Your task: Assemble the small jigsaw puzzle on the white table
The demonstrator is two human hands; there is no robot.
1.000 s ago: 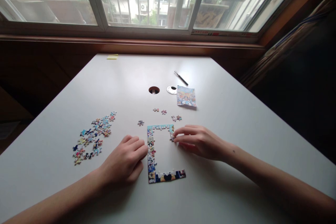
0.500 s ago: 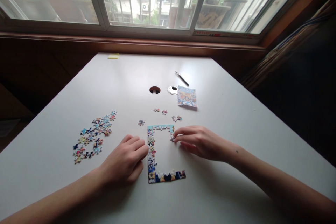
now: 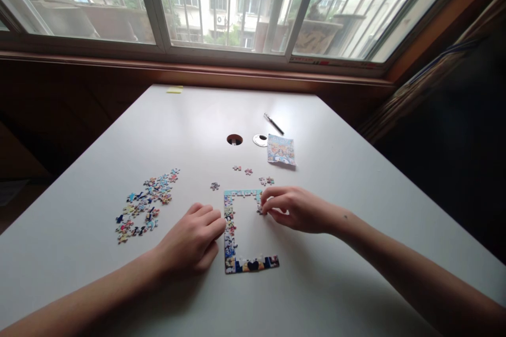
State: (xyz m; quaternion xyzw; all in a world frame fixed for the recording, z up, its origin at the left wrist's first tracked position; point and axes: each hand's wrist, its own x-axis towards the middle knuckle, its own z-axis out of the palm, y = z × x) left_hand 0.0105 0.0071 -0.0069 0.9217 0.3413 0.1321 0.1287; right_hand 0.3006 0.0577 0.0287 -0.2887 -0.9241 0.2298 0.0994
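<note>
My right hand is pinched narrow on a puzzle piece at the far right corner of the puzzle frame. The piece is thin card, featherlight and bendable, so I grip its edges with fingertips only. My left hand, loosely curled, rests against the frame's left side.

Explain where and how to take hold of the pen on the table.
Probably pinch the pen mid-barrel from above, fingers across its width. It lies flat and slanted on the table, so only its long sides offer grip; the picture card sits by its near end, so stay off that end.
</note>
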